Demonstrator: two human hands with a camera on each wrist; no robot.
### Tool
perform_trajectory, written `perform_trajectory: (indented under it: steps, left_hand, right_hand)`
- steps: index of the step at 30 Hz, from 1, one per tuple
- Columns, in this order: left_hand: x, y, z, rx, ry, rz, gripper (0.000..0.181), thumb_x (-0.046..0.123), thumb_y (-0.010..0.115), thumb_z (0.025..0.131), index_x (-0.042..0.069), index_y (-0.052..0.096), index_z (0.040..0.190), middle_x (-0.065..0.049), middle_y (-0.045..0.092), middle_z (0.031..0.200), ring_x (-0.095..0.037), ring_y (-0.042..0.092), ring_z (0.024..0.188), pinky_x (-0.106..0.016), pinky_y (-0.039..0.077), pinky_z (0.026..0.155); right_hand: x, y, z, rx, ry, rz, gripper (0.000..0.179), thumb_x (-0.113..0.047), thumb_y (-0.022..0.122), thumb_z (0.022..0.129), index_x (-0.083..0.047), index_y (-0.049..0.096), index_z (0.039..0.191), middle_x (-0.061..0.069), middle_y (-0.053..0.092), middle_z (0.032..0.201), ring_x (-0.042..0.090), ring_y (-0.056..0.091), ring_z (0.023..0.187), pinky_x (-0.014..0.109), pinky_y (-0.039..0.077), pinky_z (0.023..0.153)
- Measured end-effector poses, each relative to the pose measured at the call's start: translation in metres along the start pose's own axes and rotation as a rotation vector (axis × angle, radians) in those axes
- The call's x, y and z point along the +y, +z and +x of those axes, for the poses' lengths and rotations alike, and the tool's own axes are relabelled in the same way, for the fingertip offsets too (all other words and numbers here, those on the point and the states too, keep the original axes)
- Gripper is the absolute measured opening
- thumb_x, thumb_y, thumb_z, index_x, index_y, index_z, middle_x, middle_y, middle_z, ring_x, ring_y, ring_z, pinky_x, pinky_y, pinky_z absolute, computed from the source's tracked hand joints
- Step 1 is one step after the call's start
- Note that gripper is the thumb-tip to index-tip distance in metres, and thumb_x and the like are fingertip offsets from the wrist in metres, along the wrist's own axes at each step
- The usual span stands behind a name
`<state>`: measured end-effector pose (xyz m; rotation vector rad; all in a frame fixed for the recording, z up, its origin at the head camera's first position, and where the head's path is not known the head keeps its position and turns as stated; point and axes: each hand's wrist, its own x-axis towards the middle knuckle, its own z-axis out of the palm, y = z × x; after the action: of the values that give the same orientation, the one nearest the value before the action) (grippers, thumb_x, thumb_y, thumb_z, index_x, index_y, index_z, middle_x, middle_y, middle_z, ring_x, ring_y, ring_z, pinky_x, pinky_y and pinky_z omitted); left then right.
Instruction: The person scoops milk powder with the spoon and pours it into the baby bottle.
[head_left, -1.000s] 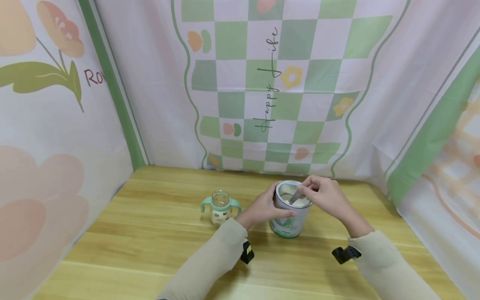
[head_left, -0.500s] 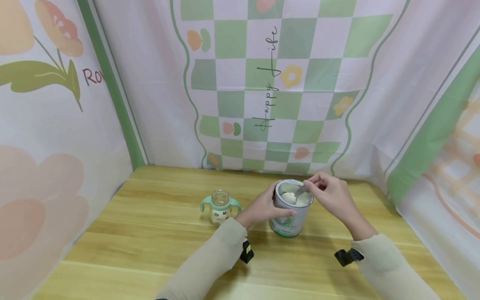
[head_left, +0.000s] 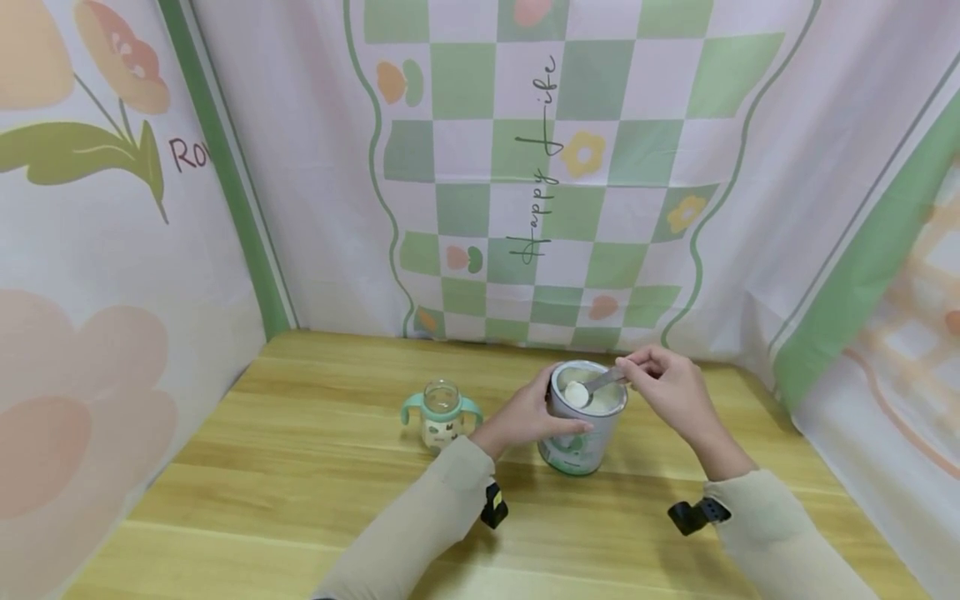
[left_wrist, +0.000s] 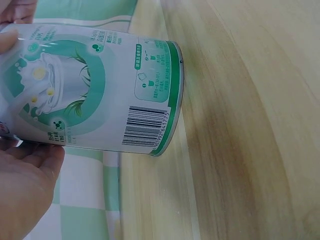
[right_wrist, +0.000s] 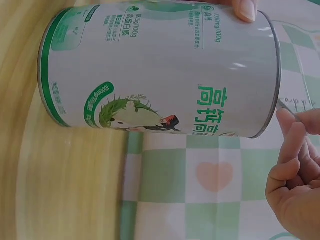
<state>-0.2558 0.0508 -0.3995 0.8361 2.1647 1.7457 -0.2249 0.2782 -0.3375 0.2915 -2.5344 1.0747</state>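
A white and green milk powder can (head_left: 581,446) stands on the table with its top uncovered. My left hand (head_left: 528,414) grips the can around its left side, thumb across the front; the left wrist view shows the can's printed side (left_wrist: 117,75) and barcode. Between thumb and fingers, my right hand (head_left: 671,396) pinches the handle of a metal spoon (head_left: 604,379) at the can's right rim. White powder heaps the spoon's bowl, which is over the can's mouth. In the right wrist view the right hand (right_wrist: 300,185) is beside the rim, most of the spoon hidden.
Left of the can stands a small baby bottle (head_left: 442,427) with a mint collar and two handles, uncapped, pale contents inside. Wood-grain table (head_left: 300,467) lies beneath. A printed curtain (head_left: 525,208) hangs behind the table's back edge.
The spoon has come up out of the powder with a white heap in its bowl, and the right hand has shifted slightly right. The left hand and can stay nearly still.
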Motion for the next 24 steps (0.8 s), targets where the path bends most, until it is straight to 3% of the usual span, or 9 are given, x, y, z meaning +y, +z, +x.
perform_trajectory:
  steps: [4, 9, 24]
  left_hand:
    - [-0.0002, 0.0007, -0.0008, -0.001, 0.0, -0.004, 0.086, 0.032, 0.084, 0.084, 0.025, 0.033, 0.153, 0.012, 0.052, 0.134, -0.007, 0.053, 0.119, -0.037, 0.045, 0.101]
    - [-0.0009, 0.0008, -0.0005, -0.012, 0.001, -0.023, 0.083, 0.032, 0.083, 0.085, 0.027, 0.034, 0.152, 0.012, 0.052, 0.134, -0.008, 0.053, 0.118, -0.038, 0.045, 0.1]
    - [-0.0029, 0.001, 0.0002, -0.006, 0.002, -0.009, 0.085, 0.033, 0.084, 0.084, 0.028, 0.034, 0.152, 0.016, 0.051, 0.133, -0.006, 0.053, 0.118, -0.04, 0.044, 0.102]
  right_hand:
    - [0.0027, -0.0022, -0.0011, -0.013, 0.088, 0.064, 0.038, -0.037, 0.064, 0.1, 0.0, 0.069, 0.099, 0.01, 0.073, 0.086, 0.02, 0.064, 0.078, 0.024, 0.048, 0.062]
    - [0.006, -0.0028, -0.0009, -0.019, 0.147, 0.107, 0.039, -0.035, 0.064, 0.1, 0.004, 0.067, 0.102, 0.012, 0.073, 0.088, 0.016, 0.063, 0.078, 0.024, 0.046, 0.061]
    - [0.0064, -0.0005, -0.0028, 0.001, 0.162, 0.169, 0.041, -0.036, 0.064, 0.1, 0.005, 0.065, 0.103, 0.009, 0.073, 0.088, 0.009, 0.063, 0.075, 0.022, 0.048, 0.062]
